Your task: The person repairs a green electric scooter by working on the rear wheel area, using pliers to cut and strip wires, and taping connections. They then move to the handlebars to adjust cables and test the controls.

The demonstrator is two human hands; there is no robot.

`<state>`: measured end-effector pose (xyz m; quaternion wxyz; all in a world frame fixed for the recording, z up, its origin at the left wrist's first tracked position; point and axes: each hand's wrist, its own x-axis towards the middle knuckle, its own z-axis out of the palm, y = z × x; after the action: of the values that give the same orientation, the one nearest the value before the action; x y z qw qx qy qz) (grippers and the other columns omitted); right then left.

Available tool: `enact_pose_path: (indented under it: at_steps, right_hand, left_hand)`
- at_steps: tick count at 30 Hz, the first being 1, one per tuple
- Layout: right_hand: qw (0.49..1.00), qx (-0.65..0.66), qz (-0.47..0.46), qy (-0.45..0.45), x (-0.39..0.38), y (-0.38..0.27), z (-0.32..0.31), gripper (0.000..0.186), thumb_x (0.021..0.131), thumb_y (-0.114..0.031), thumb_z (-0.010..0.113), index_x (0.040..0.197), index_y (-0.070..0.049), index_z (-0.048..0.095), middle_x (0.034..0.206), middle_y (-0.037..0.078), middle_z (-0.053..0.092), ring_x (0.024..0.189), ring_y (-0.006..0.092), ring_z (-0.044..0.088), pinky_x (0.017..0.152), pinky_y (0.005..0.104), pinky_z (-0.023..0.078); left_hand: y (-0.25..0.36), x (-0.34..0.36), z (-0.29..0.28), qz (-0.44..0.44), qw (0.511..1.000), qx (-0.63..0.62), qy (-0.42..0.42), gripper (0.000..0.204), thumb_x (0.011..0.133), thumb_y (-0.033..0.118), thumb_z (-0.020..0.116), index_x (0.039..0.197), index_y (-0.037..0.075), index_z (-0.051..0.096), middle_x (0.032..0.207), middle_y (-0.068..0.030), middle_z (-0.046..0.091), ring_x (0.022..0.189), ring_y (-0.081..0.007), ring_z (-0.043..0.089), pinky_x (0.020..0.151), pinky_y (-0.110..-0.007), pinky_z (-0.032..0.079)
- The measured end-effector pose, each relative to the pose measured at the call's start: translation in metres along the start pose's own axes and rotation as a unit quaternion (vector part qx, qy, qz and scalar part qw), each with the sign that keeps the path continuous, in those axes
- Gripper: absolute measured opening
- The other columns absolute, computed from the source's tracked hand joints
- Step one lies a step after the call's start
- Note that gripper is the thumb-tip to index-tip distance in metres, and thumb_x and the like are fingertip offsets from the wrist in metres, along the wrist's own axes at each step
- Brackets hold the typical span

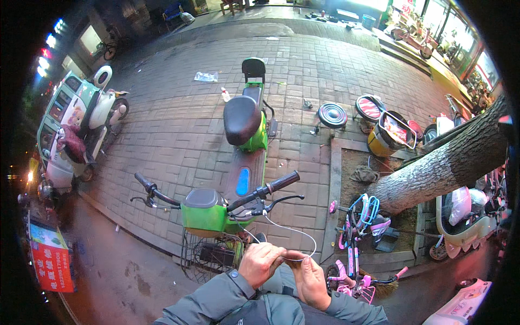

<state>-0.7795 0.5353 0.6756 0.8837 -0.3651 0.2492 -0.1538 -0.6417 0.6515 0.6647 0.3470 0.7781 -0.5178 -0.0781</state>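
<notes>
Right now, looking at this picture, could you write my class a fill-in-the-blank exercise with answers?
1. The left hand and right hand hold a thin ____ cable.
2. The scooter has ____ bodywork.
3. A ____ pad lies on its footboard.
4. The tree trunk is on the picture's ____ side.

Missing words: white; green; blue; right.

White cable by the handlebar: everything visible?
The white cable is thin, smooth and plastic-looking. From near the brake lever at picture right, it bows outward in one loose curve, then turns back to the person's right grip, which pinches it. The left grip is close; its contact and the cable's end are hidden.
</notes>
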Motion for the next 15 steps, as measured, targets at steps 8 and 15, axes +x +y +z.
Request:
enact_pose_path:
  at_steps: [8,15]
  right_hand:
    - [0.994,0.098,0.040,-0.035,0.012,0.005,0.016,0.057,0.113,-0.034,0.025,0.060,-0.014,0.025,0.055,0.001,0.026,0.057,0.0179,0.028,0.080,0.0402,0.041]
    - [0.992,0.065,0.101,-0.024,0.022,-0.011,0.015,0.056,0.111,-0.031,0.031,0.057,-0.014,0.023,0.054,-0.001,0.024,0.056,0.0165,0.024,0.075,0.0399,0.040]
  left_hand:
    - [-0.082,0.001,-0.018,0.202,0.956,-0.003,-0.211,0.022,0.093,0.027,0.066,0.082,0.010,0.057,0.073,-0.0077,0.061,0.075,-0.0273,0.064,0.074,-0.039,0.050]
    - [-0.083,-0.001,-0.032,0.128,0.956,0.054,-0.259,0.041,0.099,0.034,0.057,0.067,0.009,0.056,0.062,-0.0136,0.059,0.062,-0.0371,0.062,0.059,-0.048,0.049]
